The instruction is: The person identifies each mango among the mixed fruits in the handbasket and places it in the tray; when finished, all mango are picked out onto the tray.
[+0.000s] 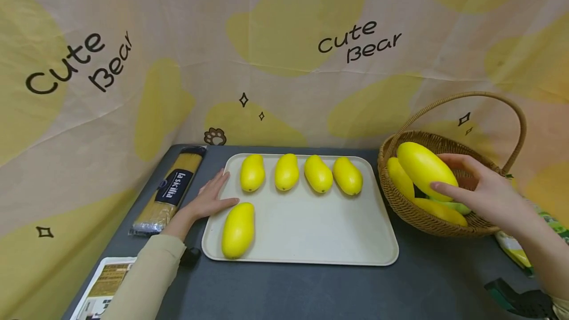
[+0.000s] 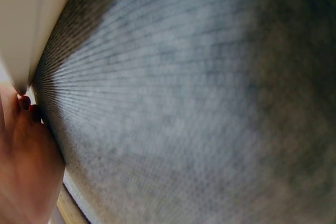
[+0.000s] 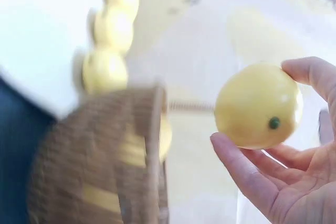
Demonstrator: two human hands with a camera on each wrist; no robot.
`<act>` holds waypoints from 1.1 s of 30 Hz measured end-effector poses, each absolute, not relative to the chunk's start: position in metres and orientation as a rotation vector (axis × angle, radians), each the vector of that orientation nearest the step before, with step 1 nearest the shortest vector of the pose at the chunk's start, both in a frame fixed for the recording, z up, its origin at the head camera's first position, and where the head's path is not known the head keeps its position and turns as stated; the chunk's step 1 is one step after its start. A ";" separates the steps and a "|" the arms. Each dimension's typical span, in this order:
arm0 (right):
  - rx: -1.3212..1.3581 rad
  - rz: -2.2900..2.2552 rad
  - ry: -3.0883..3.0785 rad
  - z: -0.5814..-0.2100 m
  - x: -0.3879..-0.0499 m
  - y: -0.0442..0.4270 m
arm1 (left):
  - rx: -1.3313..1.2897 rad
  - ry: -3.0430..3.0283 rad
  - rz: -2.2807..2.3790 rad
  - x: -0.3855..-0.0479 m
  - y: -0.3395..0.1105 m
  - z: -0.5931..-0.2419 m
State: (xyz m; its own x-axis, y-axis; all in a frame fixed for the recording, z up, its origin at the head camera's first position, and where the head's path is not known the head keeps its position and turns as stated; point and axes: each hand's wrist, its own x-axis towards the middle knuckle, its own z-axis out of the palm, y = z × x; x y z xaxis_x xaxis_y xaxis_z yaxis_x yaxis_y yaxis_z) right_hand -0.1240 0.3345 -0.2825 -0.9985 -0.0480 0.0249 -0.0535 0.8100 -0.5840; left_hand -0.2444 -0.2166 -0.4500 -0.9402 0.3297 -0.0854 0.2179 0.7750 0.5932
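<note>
A yellow mango (image 1: pixel 426 171) is held in my right hand (image 1: pixel 491 194), above the wicker basket (image 1: pixel 393 214). The right wrist view shows thumb and fingers around this mango (image 3: pixel 257 106), its green stem spot facing the camera. More mangoes (image 1: pixel 440 212) lie inside the basket, partly hidden. My left hand (image 1: pixel 210 200) rests at the left edge of the white tray (image 1: pixel 311 231), fingers extended. Near its thumb lies one mango (image 1: pixel 238 231), at the tray's front left. Several others (image 1: pixel 318 174) form a row along the tray's back.
Left of the tray lies a pack of spaghetti (image 1: pixel 173 186). A flat printed package (image 1: pixel 104 285) sits at the table's front left. The basket's tall handle (image 1: pixel 484 94) arches over it. Green and yellow packaging (image 1: pixel 515 251) is partly hidden right of the basket. A printed cloth hangs behind.
</note>
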 end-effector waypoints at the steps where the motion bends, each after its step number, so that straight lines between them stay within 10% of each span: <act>1: 0.101 0.964 -2.956 -0.284 -0.120 0.329 | 0.432 2.785 0.894 -0.245 -0.217 -0.451; 33: 0.556 0.988 -2.693 -0.398 -0.121 0.141 | 0.454 2.802 0.925 -0.246 -0.219 -0.456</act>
State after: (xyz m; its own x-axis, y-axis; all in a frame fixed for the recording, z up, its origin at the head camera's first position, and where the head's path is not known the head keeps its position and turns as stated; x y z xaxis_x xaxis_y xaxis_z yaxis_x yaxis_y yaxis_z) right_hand -0.1210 0.1409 -0.3984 -0.9042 -0.2729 0.3284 -0.4206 0.7024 -0.5743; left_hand -0.2465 -0.2195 -0.4556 -0.9417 0.3322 -0.0527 0.2355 0.7633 0.6016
